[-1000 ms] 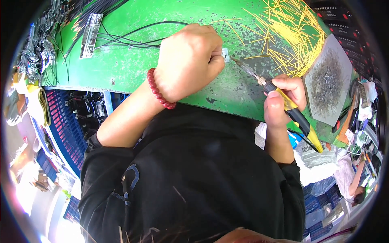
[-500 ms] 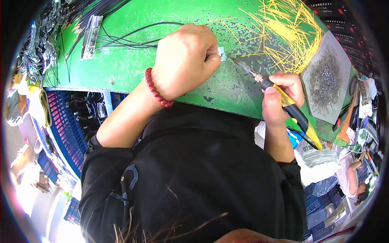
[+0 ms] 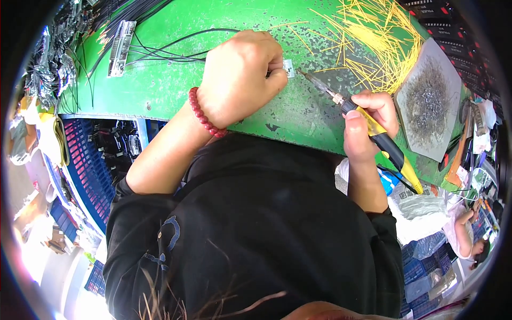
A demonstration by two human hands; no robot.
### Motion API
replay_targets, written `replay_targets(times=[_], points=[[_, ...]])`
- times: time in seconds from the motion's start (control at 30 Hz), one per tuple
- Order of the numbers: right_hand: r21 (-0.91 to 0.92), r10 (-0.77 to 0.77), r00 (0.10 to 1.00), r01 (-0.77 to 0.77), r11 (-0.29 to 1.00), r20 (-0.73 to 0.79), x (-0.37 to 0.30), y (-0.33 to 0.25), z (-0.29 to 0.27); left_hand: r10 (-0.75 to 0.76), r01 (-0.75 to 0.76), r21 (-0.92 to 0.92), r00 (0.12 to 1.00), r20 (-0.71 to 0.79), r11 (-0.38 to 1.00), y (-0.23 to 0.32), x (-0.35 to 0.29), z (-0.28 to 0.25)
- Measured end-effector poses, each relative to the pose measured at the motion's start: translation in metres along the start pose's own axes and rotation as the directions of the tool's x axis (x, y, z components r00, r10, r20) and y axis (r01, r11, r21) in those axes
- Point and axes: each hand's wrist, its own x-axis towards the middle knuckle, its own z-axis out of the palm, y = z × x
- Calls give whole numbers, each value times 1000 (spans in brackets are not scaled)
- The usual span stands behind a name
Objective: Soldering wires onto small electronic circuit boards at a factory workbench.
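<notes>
My left hand (image 3: 242, 80), with a red bead bracelet (image 3: 200, 113) at its wrist, is closed on the green bench; what its fingers grip is hidden under it. Just past its fingertips a small pale piece (image 3: 288, 68) shows. Black wires (image 3: 176, 57) run from the left and disappear beneath this hand. My right hand (image 3: 370, 125) is wrapped round a yellow and black soldering iron (image 3: 388, 149). The iron's tip points up and left, a short gap from the pale piece.
Loose yellow wires (image 3: 378, 48) cover the far right of the green bench (image 3: 314, 128). A grey, soot-stained plate (image 3: 453, 106) lies on the right. A clear-and-metal strip (image 3: 121, 48) holds wires at left. Blue crates (image 3: 85, 165) stand below; another person (image 3: 464, 234) is at lower right.
My left hand and the small pale piece have shifted slightly left. The soldering iron, still in my right hand, has moved a little left and away from me.
</notes>
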Motion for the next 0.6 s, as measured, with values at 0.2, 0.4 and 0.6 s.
replay_targets(times=[0.2, 0.4, 0.6], points=[[67, 7, 1000, -6, 998, -18, -2, 2, -2, 17, -16, -40, 999, 47, 999, -1, -1, -6], [66, 19, 999, -18, 998, -26, -3, 1, -1, 49, -45, -58, 995, 83, 997, -5, -1, -9], [41, 16, 1000, -15, 999, -20, -2, 1, 0, 42, -41, -21, 998, 40, 999, -1, -1, -4]])
